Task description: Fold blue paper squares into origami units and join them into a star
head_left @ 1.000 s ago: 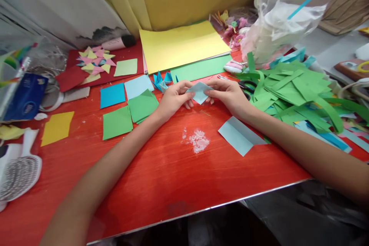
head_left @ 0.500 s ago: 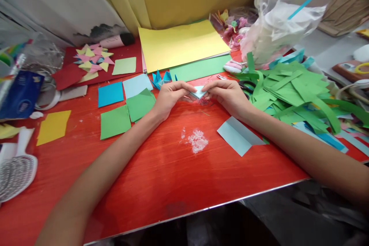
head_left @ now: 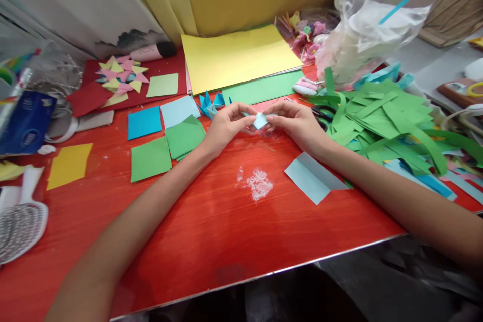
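Observation:
Between both hands, just above the red table (head_left: 211,241), is a small folded piece of light blue paper (head_left: 260,121). My left hand (head_left: 230,128) pinches its left side between thumb and fingers. Its right side is pinched in my right hand (head_left: 292,121). The fingers cover much of the paper's edges. Blue folded paper pieces (head_left: 210,104) stand just behind my left hand. A creased light blue sheet (head_left: 313,176) lies near my right forearm. Green paper squares (head_left: 184,137), a blue square (head_left: 144,122) and a pale blue square (head_left: 180,111) lie to the left.
A heap of green paper strips (head_left: 388,115) and dark-handled scissors (head_left: 323,114) lie right. Yellow sheets (head_left: 241,58) lie at the back, a plastic bag with a cup (head_left: 370,30) beyond. A white smear (head_left: 259,184) marks the table. A hairbrush (head_left: 22,226) is at left.
Both thumbs have shifted on the light blue paper, which now shows a squarer face instead of a triangular one. Both hands stay in nearly the same place.

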The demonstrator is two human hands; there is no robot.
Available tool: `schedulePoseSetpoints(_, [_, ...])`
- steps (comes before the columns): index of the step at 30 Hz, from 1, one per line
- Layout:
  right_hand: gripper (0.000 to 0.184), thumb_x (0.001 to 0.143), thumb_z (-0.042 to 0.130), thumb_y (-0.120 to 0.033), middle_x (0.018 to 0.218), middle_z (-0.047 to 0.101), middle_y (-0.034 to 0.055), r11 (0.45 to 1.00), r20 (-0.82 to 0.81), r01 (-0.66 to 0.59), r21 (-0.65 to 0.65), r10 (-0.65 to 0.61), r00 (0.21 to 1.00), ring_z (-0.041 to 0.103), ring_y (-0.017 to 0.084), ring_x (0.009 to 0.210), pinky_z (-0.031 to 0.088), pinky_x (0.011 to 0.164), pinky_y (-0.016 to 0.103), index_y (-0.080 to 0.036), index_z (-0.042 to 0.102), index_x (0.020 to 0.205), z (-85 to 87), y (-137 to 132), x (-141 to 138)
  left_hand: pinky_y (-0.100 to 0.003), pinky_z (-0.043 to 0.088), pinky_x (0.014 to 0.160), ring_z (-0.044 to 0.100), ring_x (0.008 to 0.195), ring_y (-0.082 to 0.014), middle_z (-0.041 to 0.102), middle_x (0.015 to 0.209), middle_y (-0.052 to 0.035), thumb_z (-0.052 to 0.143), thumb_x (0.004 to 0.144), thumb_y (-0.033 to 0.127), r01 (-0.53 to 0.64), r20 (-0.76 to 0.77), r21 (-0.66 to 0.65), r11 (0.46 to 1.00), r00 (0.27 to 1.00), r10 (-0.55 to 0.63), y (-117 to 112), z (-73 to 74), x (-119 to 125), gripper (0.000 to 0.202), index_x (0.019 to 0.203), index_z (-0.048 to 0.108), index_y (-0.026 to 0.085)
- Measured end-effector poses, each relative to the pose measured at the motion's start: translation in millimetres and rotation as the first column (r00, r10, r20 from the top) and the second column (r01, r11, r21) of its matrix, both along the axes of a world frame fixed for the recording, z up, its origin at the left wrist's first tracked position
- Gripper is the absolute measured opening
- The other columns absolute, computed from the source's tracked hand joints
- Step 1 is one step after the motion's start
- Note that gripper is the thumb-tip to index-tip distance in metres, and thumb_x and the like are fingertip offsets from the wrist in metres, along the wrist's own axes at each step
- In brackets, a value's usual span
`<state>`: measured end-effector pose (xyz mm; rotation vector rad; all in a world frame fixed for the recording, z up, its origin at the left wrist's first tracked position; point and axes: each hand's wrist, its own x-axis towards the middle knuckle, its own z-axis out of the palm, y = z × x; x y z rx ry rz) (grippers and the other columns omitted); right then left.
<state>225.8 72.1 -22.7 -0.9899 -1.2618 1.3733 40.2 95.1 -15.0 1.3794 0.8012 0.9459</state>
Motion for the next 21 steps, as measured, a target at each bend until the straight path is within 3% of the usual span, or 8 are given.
schedulePoseSetpoints(8, [0.023, 0.070, 0.077, -0.026, 0.068, 0.063, -0.0023, 0.998, 0.051, -0.046, 0.048, 0.044, 0.998, 0.058, 0.007, 0.055, 0.049, 0.052, 0.020, -0.017, 0.058, 0.080, 1.4, 1, -1, -0.023, 0.053, 0.059, 0.062, 0.064, -0.0096, 0.059, 0.075, 0.0024, 0.064, 0.079, 0.018, -0.005, 0.029, 0.070, 0.998, 1.000, 0.003, 5, -8.0, 2, 0.027, 0.103, 0.051, 0.018])
schedulePoseSetpoints(13, [0.030, 0.070, 0.078, -0.029, 0.066, 0.057, -0.0043, 0.988, 0.114, -0.148, 0.048, 0.142, 0.983, 0.054, 0.006, 0.051, 0.047, 0.048, 0.019, -0.018, 0.051, 0.077, 0.3, -1, -3, -0.021, 0.048, 0.062, 0.061, 0.067, -0.0080, 0.063, 0.078, 0.0031, 0.062, 0.076, 0.010, -0.108, 0.043, 0.116, 0.987, 0.994, 0.104, 7, -13.5, 3, 0.029, 0.095, 0.042, 0.020])
schedulePoseSetpoints(21, [0.031, 0.073, 0.075, -0.030, 0.061, 0.060, -0.0046, 0.981, 0.132, -0.187, 0.057, 0.178, 0.975, 0.060, 0.009, 0.052, 0.047, 0.049, 0.021, -0.019, 0.049, 0.084, 0.5, -2, -3, -0.024, 0.045, 0.073, 0.061, 0.081, -0.0102, 0.062, 0.082, 0.0017, 0.061, 0.082, 0.020, 0.037, -0.115, 0.271, 0.962, 0.993, -0.006, 0, -11.0, 3, 0.020, 0.097, 0.047, 0.021])
